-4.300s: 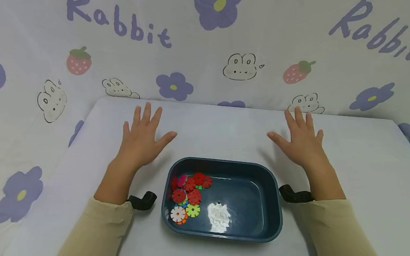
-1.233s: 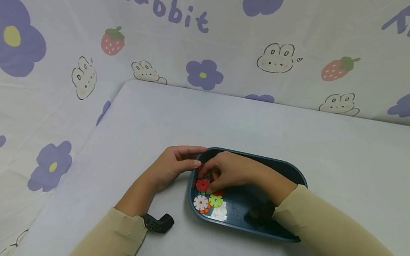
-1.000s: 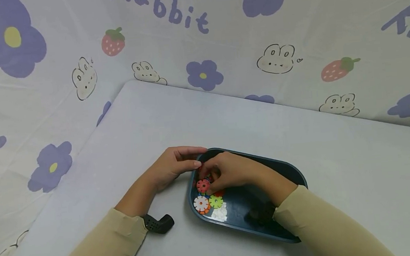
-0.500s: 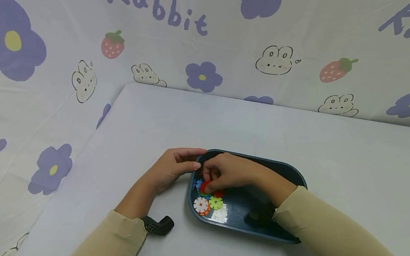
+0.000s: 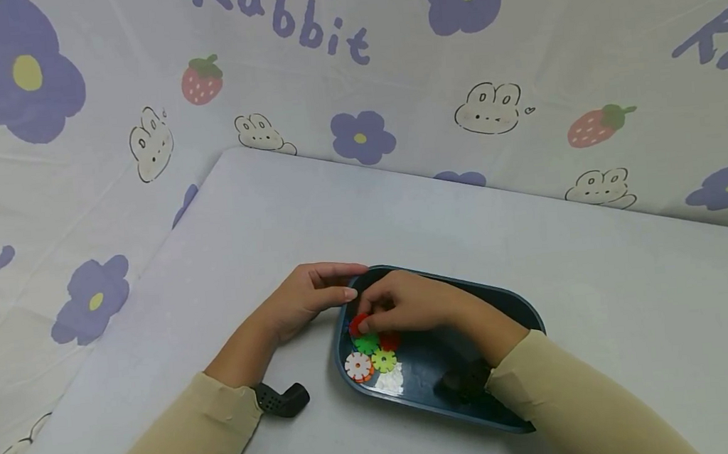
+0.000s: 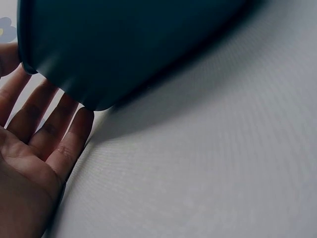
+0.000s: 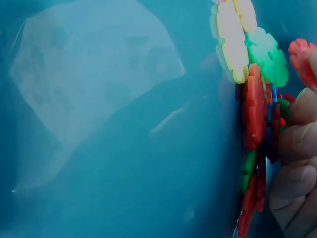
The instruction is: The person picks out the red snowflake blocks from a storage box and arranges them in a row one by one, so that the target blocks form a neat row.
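Several notched plastic building discs lie in the left end of a dark blue tray (image 5: 443,413). My right hand (image 5: 421,301) reaches into the tray and pinches a red disc (image 5: 358,324) between thumb and fingers; its edge shows in the right wrist view as a red disc (image 7: 301,55). Just below it lie a green disc (image 5: 367,343), a white disc (image 5: 358,365) and a yellow-green disc (image 5: 384,360). My left hand (image 5: 305,296) holds the tray's left far corner, thumb at the rim, with the fingertips against the outer wall (image 6: 99,59) in the left wrist view.
The tray stands on a white table (image 5: 260,214). A black wrist mount (image 5: 283,400) sticks out from the left sleeve. Behind the table hangs a cloth (image 5: 403,74) printed with flowers, rabbits and strawberries.
Both hands came from spread above the table to the tray. In the last second the right hand has picked up a red disc and shifted it slightly, uncovering a green one. The left hand stays put.
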`<state>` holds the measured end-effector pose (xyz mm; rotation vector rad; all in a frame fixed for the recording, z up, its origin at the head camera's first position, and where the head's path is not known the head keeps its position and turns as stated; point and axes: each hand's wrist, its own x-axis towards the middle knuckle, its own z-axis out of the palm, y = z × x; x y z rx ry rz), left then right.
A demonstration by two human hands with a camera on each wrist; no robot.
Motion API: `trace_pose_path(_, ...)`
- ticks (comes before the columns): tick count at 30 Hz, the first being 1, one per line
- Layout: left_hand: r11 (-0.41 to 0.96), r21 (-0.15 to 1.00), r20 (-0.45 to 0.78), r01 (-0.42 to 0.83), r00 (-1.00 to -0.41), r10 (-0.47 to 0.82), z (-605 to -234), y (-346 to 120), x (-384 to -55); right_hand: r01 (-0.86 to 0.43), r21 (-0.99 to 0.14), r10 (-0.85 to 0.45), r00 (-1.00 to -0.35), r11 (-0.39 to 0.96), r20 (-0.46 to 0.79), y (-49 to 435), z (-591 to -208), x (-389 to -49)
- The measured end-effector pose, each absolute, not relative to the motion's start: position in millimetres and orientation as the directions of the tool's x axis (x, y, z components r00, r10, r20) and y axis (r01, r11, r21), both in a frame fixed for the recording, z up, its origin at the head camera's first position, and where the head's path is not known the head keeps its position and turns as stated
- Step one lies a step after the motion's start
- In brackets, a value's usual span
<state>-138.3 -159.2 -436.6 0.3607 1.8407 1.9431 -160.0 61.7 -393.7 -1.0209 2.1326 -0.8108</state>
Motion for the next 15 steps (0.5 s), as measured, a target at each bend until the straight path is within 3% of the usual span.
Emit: trace_pose_path(15,-0.008,0.992,-0.105,-0.124,-0.870,0.482,-437.9,-159.1,-139.4,-0.329,-0.809,-0.804,-0.531,0.487,-0.267,64.5,-388.3,-161.1)
